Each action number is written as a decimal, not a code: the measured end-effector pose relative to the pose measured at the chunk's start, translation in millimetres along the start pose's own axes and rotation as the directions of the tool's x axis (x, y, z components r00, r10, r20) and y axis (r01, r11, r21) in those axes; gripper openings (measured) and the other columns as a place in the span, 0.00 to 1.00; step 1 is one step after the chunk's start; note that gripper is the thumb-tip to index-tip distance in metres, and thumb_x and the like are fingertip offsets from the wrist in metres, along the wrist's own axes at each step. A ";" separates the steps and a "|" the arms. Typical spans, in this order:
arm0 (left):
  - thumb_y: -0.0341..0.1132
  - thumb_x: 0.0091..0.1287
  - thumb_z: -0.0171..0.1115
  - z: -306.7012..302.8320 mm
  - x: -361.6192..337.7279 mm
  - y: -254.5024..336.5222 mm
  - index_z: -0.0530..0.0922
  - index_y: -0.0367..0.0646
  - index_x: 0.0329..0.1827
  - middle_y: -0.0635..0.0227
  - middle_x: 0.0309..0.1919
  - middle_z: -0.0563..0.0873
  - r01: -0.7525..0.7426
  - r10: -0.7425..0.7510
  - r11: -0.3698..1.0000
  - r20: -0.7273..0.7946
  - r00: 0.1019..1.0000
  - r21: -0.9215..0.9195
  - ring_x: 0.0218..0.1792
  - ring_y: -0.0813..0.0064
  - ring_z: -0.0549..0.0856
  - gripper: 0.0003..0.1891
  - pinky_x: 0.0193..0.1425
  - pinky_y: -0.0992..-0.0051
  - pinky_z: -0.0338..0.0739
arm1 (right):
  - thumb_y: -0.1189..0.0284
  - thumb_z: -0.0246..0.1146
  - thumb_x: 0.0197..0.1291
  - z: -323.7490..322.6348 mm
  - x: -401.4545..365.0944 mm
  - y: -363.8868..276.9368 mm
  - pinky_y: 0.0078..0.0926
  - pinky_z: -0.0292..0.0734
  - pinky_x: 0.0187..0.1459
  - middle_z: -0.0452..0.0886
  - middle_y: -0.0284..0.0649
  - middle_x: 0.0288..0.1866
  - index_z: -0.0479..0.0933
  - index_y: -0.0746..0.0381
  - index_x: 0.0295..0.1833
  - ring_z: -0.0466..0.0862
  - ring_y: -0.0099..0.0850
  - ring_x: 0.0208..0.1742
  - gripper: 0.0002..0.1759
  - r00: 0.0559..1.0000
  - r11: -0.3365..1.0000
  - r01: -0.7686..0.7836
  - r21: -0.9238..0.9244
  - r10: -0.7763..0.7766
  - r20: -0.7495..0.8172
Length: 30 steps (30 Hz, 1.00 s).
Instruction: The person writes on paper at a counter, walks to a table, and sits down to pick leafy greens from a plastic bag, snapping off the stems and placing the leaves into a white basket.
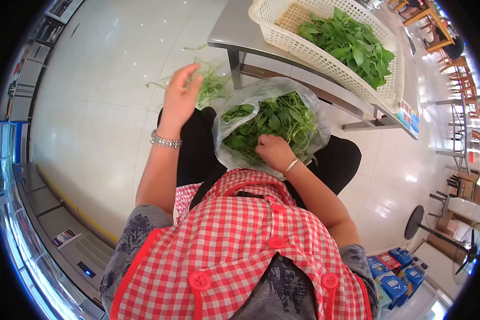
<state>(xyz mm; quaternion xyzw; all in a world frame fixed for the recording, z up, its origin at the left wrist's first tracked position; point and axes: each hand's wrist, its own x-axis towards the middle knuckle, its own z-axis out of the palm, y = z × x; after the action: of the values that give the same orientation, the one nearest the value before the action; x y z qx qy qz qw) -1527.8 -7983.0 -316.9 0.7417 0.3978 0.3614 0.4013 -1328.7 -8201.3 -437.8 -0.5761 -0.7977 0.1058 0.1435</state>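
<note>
A clear plastic bag [217, 128] full of leafy greens [274, 114] rests between my knees, its mouth wide open. My right hand [276, 152] is down in the bag with its fingers curled into the leaves at the near side. The fingertips are partly hidden there. Out to the left, my left hand [180, 96] is raised above the floor with its fingers apart and nothing visible in it. Just beyond that hand, a loose heap of pale green stems [212, 88] lies on the tiles.
Ahead to the right stands a metal table [224, 32], bearing a white perforated basket [325, 50] with picked green leaves. Glass-fronted cabinets [48, 213] line the left. A black fan [414, 222] and blue boxes [393, 285] are at the right, with wooden chairs farther back.
</note>
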 end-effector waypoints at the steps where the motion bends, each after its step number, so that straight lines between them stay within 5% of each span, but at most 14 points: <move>1: 0.36 0.68 0.60 3.2 -5.8 9.6 0.78 0.41 0.56 0.59 0.54 0.80 -0.017 0.019 0.998 0.032 0.999 -0.054 0.54 0.68 0.79 0.15 0.56 0.73 0.73 | 0.70 0.62 0.55 -5.4 4.8 1.3 0.39 0.76 0.39 0.76 0.41 0.36 0.78 0.58 0.37 0.80 0.40 0.39 0.06 0.996 0.991 -0.077 0.113 0.081 -0.032; 4: 0.34 0.68 0.59 15.7 -28.0 35.2 0.80 0.43 0.52 0.63 0.48 0.83 -0.152 0.153 0.988 0.106 0.983 -0.013 0.47 0.72 0.81 0.12 0.48 0.76 0.75 | 0.69 0.61 0.59 -62.6 21.7 3.0 0.37 0.76 0.41 0.80 0.45 0.38 0.78 0.61 0.38 0.81 0.43 0.38 0.07 0.962 0.863 -0.230 0.450 0.272 -0.031; 6: 0.34 0.68 0.59 25.9 -41.9 34.5 0.81 0.42 0.50 0.63 0.44 0.84 -0.044 0.069 0.993 0.238 0.969 -0.108 0.43 0.72 0.82 0.11 0.46 0.76 0.75 | 0.73 0.62 0.60 -133.5 33.5 -2.7 0.23 0.76 0.38 0.81 0.39 0.32 0.78 0.64 0.40 0.82 0.27 0.33 0.06 0.877 0.600 -0.390 0.698 0.473 0.083; 7: 0.34 0.68 0.59 33.3 -49.4 32.7 0.81 0.41 0.49 0.64 0.42 0.84 0.015 0.033 0.988 0.304 0.952 -0.154 0.42 0.72 0.82 0.10 0.45 0.76 0.75 | 0.75 0.62 0.60 -160.2 34.0 -0.4 0.18 0.75 0.37 0.79 0.34 0.30 0.78 0.64 0.41 0.80 0.21 0.33 0.05 0.854 0.585 -0.317 0.747 0.518 -0.043; 9: 0.33 0.68 0.59 50.7 -64.6 32.0 0.82 0.40 0.46 0.66 0.38 0.84 0.087 -0.058 0.995 0.457 0.888 -0.042 0.37 0.76 0.82 0.09 0.43 0.77 0.75 | 0.75 0.64 0.61 -213.3 37.9 11.5 0.18 0.76 0.40 0.82 0.32 0.33 0.80 0.63 0.40 0.81 0.20 0.34 0.04 0.681 0.670 -0.202 0.714 0.620 -0.389; 10: 0.36 0.68 0.60 67.1 -74.3 17.7 0.82 0.39 0.44 0.64 0.35 0.84 -0.016 0.069 0.993 0.478 0.876 -0.114 0.34 0.74 0.82 0.10 0.40 0.76 0.75 | 0.75 0.64 0.60 -240.3 38.8 32.5 0.18 0.76 0.41 0.84 0.34 0.35 0.80 0.63 0.42 0.82 0.21 0.36 0.06 0.629 0.886 -0.124 0.447 0.419 -0.655; 11: 0.38 0.67 0.60 80.4 -81.5 7.0 0.82 0.39 0.42 0.62 0.33 0.83 0.020 -0.004 1.000 0.605 0.796 -0.019 0.32 0.72 0.82 0.11 0.39 0.75 0.75 | 0.72 0.64 0.60 -266.8 40.1 40.7 0.19 0.77 0.41 0.85 0.37 0.38 0.81 0.62 0.46 0.83 0.22 0.37 0.09 0.513 0.895 -0.287 0.342 0.446 -0.734; 13: 0.38 0.66 0.60 107.2 -94.8 -9.8 0.82 0.38 0.40 0.59 0.32 0.84 -0.034 0.045 0.999 0.722 0.690 -0.030 0.34 0.66 0.83 0.11 0.39 0.71 0.76 | 0.67 0.64 0.60 -307.8 49.3 65.7 0.21 0.77 0.41 0.84 0.39 0.42 0.82 0.60 0.48 0.83 0.26 0.37 0.13 0.497 0.869 -0.445 0.218 0.442 -0.747; 15: 0.37 0.65 0.59 137.7 -103.5 -23.7 0.81 0.38 0.39 0.58 0.33 0.84 -0.102 0.088 0.994 0.789 0.608 -0.033 0.35 0.64 0.84 0.10 0.39 0.69 0.76 | 0.64 0.64 0.60 -307.0 40.0 113.6 0.24 0.77 0.40 0.84 0.39 0.39 0.82 0.59 0.48 0.83 0.28 0.35 0.14 0.555 0.816 -0.577 -0.038 0.357 -0.752; 18: 0.36 0.65 0.59 178.9 -113.3 -33.9 0.81 0.38 0.38 0.58 0.32 0.85 -0.242 0.261 0.963 0.659 0.705 -0.122 0.35 0.62 0.84 0.10 0.39 0.68 0.76 | 0.65 0.64 0.60 -309.0 39.2 86.9 0.29 0.76 0.36 0.82 0.40 0.35 0.82 0.59 0.47 0.81 0.31 0.31 0.13 0.558 0.817 -0.572 -0.075 0.321 -0.765; 21: 0.38 0.65 0.59 189.2 -100.9 -4.8 0.80 0.37 0.38 0.59 0.31 0.85 0.027 0.035 0.997 0.734 0.678 -0.072 0.33 0.64 0.85 0.11 0.38 0.69 0.77 | 0.67 0.64 0.60 -266.9 23.3 35.9 0.31 0.75 0.31 0.80 0.41 0.29 0.82 0.59 0.42 0.79 0.33 0.26 0.08 0.620 0.889 -0.457 -0.003 0.316 -0.718; 24: 0.38 0.66 0.59 190.0 -94.8 -0.2 0.80 0.37 0.39 0.60 0.31 0.86 0.076 0.013 0.993 0.733 0.680 -0.088 0.31 0.69 0.85 0.12 0.38 0.71 0.77 | 0.68 0.65 0.57 -200.8 -2.7 11.4 0.34 0.77 0.35 0.81 0.41 0.35 0.80 0.57 0.40 0.82 0.42 0.34 0.07 0.784 0.892 -0.435 0.122 0.442 -0.435; 26: 0.38 0.66 0.60 185.3 -95.0 -2.4 0.80 0.37 0.39 0.61 0.31 0.86 0.112 -0.013 0.990 0.744 0.668 -0.083 0.31 0.70 0.85 0.11 0.38 0.72 0.77 | 0.66 0.66 0.54 -156.9 -27.9 21.2 0.34 0.78 0.38 0.81 0.40 0.41 0.79 0.57 0.48 0.83 0.39 0.36 0.15 0.832 0.872 -0.486 -0.056 0.442 -0.336; 30: 0.37 0.66 0.59 168.3 -90.7 -1.8 0.80 0.37 0.41 0.61 0.32 0.86 0.139 -0.052 0.988 0.717 0.695 -0.062 0.33 0.70 0.84 0.11 0.40 0.72 0.77 | 0.65 0.63 0.57 -111.0 -52.0 30.3 0.40 0.77 0.40 0.81 0.41 0.38 0.79 0.57 0.45 0.82 0.43 0.38 0.12 0.781 0.798 -0.602 0.016 0.593 -0.198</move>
<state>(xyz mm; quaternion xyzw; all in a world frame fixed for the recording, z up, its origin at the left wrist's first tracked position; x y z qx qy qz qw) -1422.7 -8114.0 -408.3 0.7783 0.2284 0.0462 0.5830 -1247.4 -8240.8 -349.5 -0.8097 -0.5587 0.0705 0.1652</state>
